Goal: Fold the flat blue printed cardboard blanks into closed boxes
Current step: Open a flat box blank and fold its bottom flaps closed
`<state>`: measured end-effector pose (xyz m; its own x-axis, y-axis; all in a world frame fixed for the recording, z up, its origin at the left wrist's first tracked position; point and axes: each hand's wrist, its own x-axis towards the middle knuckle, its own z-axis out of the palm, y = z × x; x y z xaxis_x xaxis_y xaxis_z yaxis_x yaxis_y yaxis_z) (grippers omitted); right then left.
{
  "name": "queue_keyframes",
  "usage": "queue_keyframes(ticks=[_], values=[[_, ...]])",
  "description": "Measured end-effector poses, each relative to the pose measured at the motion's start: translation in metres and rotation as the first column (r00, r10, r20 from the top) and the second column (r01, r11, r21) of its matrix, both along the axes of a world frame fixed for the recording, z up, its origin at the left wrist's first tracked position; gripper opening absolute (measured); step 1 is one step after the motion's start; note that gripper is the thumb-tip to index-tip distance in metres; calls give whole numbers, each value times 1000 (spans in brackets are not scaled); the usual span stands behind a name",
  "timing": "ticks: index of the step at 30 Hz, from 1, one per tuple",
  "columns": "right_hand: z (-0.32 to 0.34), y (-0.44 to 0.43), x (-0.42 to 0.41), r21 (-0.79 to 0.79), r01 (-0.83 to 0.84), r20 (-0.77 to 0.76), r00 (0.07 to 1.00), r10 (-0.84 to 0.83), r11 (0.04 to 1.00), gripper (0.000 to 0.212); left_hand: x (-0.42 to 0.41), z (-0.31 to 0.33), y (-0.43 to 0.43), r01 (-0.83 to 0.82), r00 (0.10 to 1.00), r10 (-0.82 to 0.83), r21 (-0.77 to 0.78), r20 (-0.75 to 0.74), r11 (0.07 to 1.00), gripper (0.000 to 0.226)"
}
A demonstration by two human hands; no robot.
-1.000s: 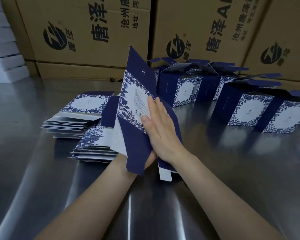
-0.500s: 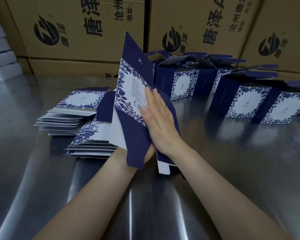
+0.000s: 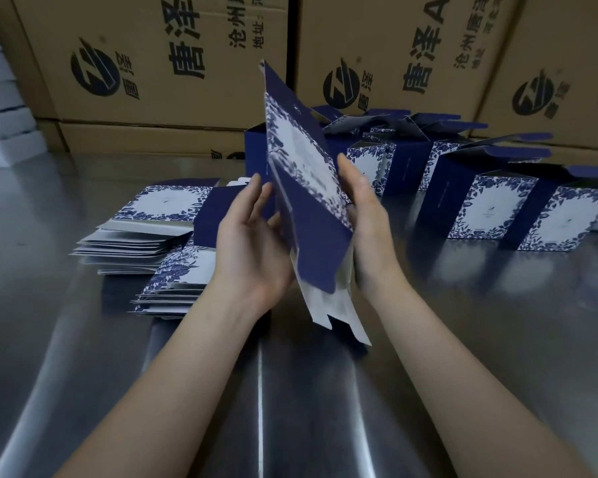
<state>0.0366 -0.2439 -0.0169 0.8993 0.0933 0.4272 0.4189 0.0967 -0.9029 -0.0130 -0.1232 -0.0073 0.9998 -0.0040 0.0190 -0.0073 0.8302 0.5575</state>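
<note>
blank: one flat blue printed blank (image 3: pixel 304 201), held upright and tilted above the desk (image 3: pixel 290 391), nearly edge-on to the camera, between the two hands. The white inner side and bottom flaps hang at the low end, clear of the desk.
left hand: left hand (image 3: pixel 252 243) has its palm turned up and inward, fingers loosely straight, tips at the blank's left face. Some fingertips are hidden behind the card. Grip is wide, not curled round anything I can see.
right hand: right hand (image 3: pixel 366 215) lies flat along the printed right face, thumb pointing up. Grip is also wide; it presses rather than pinches.
why held so: my read is that the card is sandwiched between the palms so a push on opposite creases pops the flat sleeve into a square tube. Off the desk, the flaps can swing freely.
supply: stacks of flat blanks (image 3: pixel 135 243) sit on the left, near the left forearm, a short reach for the next one.
output: boxes (image 3: pixel 480 205) stand in a row at back right, bodies formed, lids up, not closed.
background: brown cartons (image 3: pixel 187 46) line the far edge.
stage: early on this piece, no panel squared yet.
risk: thin card may bow instead of breaking at the crease if the push is off-line.
</note>
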Motion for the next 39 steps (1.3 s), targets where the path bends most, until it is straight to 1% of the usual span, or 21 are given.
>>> queue_keyframes(ticks=[2, 4, 6, 9, 13, 16, 18, 20, 23, 25, 26, 28, 29, 31, 33, 36, 38, 39], values=[[2, -5, 1, 91, -7, -54, 998, 12, 996, 41, -2, 2, 6, 49, 997, -46, -43, 54, 998, 62], [4, -8, 0, 156, -19, -83, 996, 32, 988, 35, -2, 3, 12, 59, 997, -58, -18, 50, 998, 73], [6, -12, 0, 265, -49, -128, 988, 85, 963, 34, -3, 2, 16, 73, 994, -75, 31, 75, 997, 74], [13, -16, -6, 393, -57, -173, 976, 135, 918, 44, -3, 2, 19, 63, 990, -83, 168, 113, 984, 64], [14, -17, -5, 472, -42, -165, 977, 134, 881, 46, -2, 2, 22, 29, 998, -40, 239, 45, 971, 83], [14, -19, -1, 554, -46, -180, 968, 174, 831, 47, 0, 0, 25, 4, 997, -29, 335, 68, 942, 85], [13, -22, 3, 604, -67, -173, 962, 212, 794, 46, 0, 0, 26, -36, 998, 11, 369, 69, 929, 87], [10, -24, 5, 610, -73, -163, 963, 215, 789, 45, 3, -3, 25, -59, 996, 30, 379, 81, 924, 84], [5, -24, 7, 539, -58, -173, 969, 178, 840, 50, 5, -6, 23, -55, 995, 27, 304, 95, 951, 76], [2, -23, 6, 424, -1, -143, 987, 68, 906, 42, 7, -8, 23, -44, 986, -1, 269, 165, 962, 56], [1, -24, 4, 362, 51, -101, 995, -15, 931, 36, 8, -9, 23, -38, 979, -13, 245, 203, 969, 44], [-1, -26, -3, 254, 153, 42, 985, -169, 955, 46, 11, -11, 24, -33, 970, -18, 202, 244, 979, 30], [-2, -28, -6, 193, 181, 123, 971, -206, 964, 49, 12, -12, 25, -38, 967, -13, 195, 253, 980, 28], [-4, -31, -11, 71, 185, 265, 944, -197, 980, 43, 14, -13, 26, -49, 967, 3, 174, 254, 983, 29], [-4, -33, -17, -40, 171, 370, 918, -145, 984, 43, 16, -13, 25, -46, 968, 15, 120, 250, 992, 31], [-5, -34, -22, -193, 149, 458, 888, -46, 970, 44, 17, -12, 24, -68, 970, 49, 74, 239, 995, 33], [-5, -34, -24, -282, 172, 507, 862, -5, 944, 38, 18, -12, 24, -71, 969, 58, 46, 240, 996, 36], [-5, -34, -24, -319, 196, 528, 849, 2, 927, 34, 18, -13, 25, -77, 971, 67, 34, 229, 996, 41]])
